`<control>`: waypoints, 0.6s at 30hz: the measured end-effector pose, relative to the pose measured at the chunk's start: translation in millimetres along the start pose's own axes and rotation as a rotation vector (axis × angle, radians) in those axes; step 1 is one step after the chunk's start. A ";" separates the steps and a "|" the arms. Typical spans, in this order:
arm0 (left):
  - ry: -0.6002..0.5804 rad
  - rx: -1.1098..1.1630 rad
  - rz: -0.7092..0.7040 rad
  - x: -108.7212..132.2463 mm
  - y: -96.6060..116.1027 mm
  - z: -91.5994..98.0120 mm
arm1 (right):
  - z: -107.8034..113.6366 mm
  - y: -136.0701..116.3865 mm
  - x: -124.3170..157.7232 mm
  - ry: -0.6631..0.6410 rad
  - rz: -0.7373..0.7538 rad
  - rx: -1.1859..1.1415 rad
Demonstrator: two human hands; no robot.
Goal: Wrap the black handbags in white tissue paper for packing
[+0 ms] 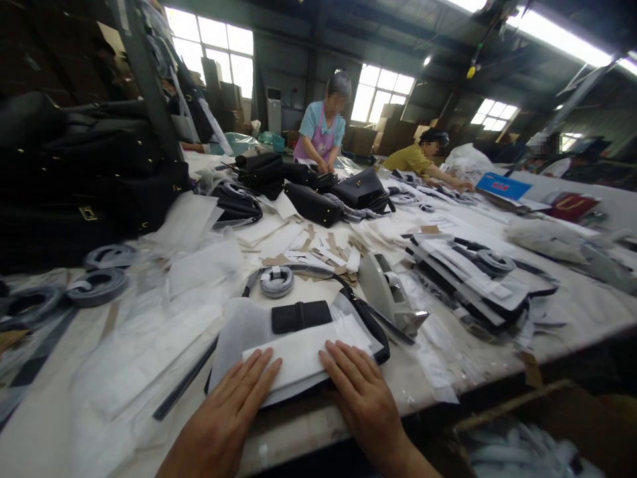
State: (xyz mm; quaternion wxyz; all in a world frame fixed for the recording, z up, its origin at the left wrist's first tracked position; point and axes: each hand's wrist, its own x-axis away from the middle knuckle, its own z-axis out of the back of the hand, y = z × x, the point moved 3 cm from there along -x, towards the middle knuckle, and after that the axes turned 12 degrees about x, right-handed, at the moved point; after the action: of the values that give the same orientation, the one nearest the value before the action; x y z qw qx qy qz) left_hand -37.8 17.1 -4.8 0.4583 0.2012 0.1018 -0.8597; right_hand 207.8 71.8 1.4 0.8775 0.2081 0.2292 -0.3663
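Head camera showed left hand point(233, 406) and right hand point(362, 393) flat, fingers spread, on a white sheet point(298, 350) lying left-to-right; box point(512, 403) held white scraps point(522, 455).

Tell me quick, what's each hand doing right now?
Left hand: open, flat on the white sheet, holding nothing.
Right hand: open, flat on the white sheet too.

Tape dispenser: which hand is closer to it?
Right. The right hand rests just in front of the tape dispenser; the left hand rests farther left on the white sheet.
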 end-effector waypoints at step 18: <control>0.030 -0.135 -0.049 -4.2 15.4 1.7 | -1.9 -2.9 -38.1 0.055 0.374 -0.133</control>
State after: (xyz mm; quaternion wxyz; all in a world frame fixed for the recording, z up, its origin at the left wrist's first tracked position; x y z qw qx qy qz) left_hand -23.4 11.0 -1.3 0.4479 0.1799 0.1714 -0.8589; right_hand 181.3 91.8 20.3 0.9355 0.1985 0.2341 -0.1749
